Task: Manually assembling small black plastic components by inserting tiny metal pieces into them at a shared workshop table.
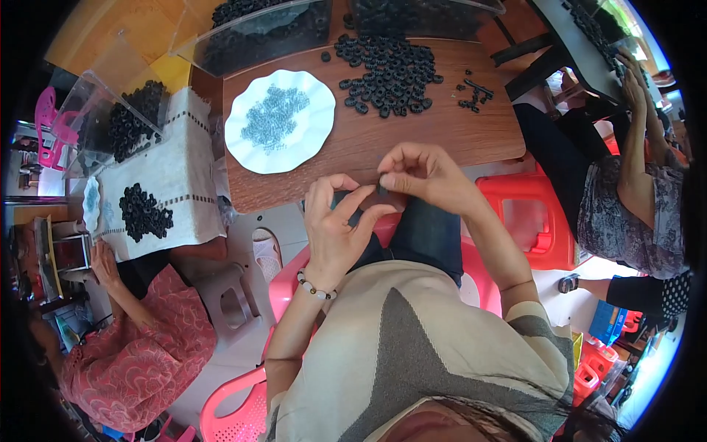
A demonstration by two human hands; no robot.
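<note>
Above my lap, by the table's near edge, my two hands are close together. My right hand (423,177) is closed in a pinch on a small black part (381,179), mostly covered by the fingertips. Just beside it, my left hand (335,225) has its thumb and forefinger apart, and nothing shows between them. Beyond them a pile of small black ring-like plastic parts (390,74) lies on the brown table (368,140). A white wavy-edged plate (318,136) at the left carries many tiny clear pieces (272,118).
Clear bins (258,37) of black parts stand along the table's far side. Black scraps (475,94) lie at the right. A person (140,339) sits at a cloth-covered table (184,162) on the left; another person (626,191) works at the right, near a red stool (530,221).
</note>
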